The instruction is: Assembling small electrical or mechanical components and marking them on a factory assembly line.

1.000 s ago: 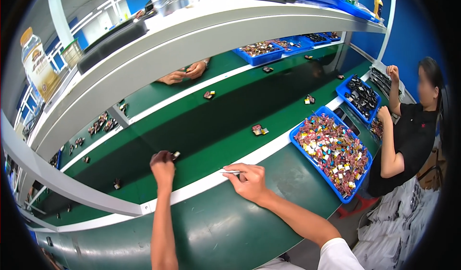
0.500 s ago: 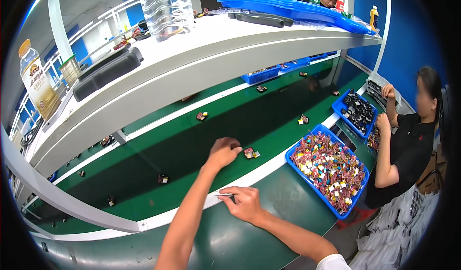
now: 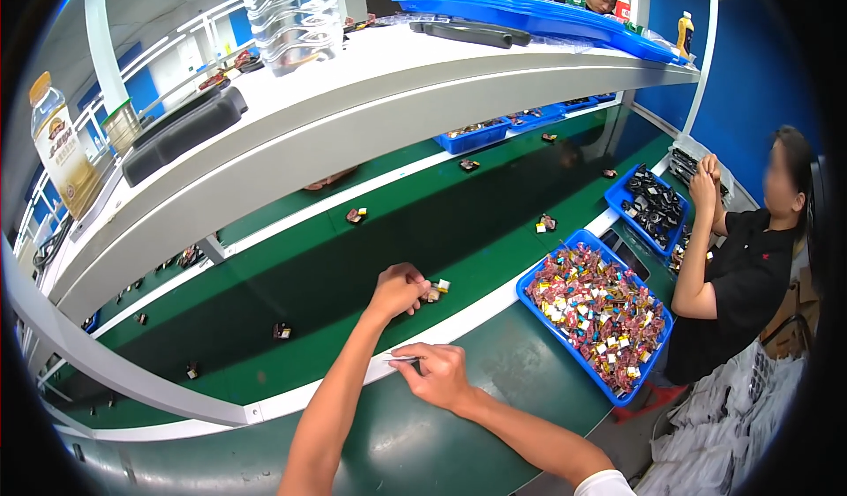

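My left hand (image 3: 399, 290) reaches over the green conveyor belt (image 3: 344, 258), its fingers pinched at the near-left edge of a small electronic assembly (image 3: 432, 294) with a white and yellow tab. Part of that piece is hidden by the fingertips. Close to the belt's white edge rail (image 3: 468, 324), my right hand (image 3: 441, 377) is closed on a pair of thin metal tweezers (image 3: 403, 357), whose tips point left. More such small assemblies lie spaced along the belt, one (image 3: 356, 216) beyond my left hand and another (image 3: 281, 331) to its left.
At right, a blue bin (image 3: 520, 295) is heaped with small assemblies; behind it another blue bin (image 3: 611, 198) holds black parts. A co-worker (image 3: 741, 266) stands beside them. A white shelf (image 3: 379, 99) with bottles and blue trays spans above the belt. A post (image 3: 123, 355) rises at left.
My left hand has come down and closed its fingers at the assembly, which sits farther left and nearer. The belt's other pieces have shifted left. My right hand keeps the tweezers nearly in place.
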`<action>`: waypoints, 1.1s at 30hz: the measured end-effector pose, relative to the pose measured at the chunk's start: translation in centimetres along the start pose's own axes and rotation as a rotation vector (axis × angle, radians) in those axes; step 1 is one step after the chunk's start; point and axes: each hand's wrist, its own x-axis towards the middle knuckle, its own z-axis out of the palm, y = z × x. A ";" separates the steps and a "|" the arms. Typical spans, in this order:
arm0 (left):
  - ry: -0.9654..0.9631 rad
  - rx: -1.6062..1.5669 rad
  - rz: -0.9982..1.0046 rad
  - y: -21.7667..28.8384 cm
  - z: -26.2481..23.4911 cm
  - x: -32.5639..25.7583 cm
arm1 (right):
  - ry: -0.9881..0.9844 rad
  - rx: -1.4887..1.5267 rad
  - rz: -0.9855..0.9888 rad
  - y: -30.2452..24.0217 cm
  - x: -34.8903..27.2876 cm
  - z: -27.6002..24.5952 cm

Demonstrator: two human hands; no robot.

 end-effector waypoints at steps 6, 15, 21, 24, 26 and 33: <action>0.363 -0.447 0.020 -3.4 -3.5 -8.7 | 0.020 0.018 0.033 0.2 0.1 0.0; 0.519 -0.635 0.042 -5.9 -0.6 -16.2 | -0.061 0.775 0.652 0.7 0.9 -0.7; 0.484 -0.558 0.094 -5.7 0.0 -16.2 | -0.094 0.486 0.518 0.1 0.4 -0.4; 0.483 -0.552 0.105 -5.4 0.0 -16.3 | -0.084 0.449 0.509 0.1 0.2 -0.2; 0.491 -0.551 0.109 -5.6 -0.3 -16.5 | -0.084 0.446 0.494 0.4 0.0 0.2; 0.407 -0.559 0.119 -5.8 -0.4 -16.3 | -0.085 0.376 0.495 0.4 0.0 0.1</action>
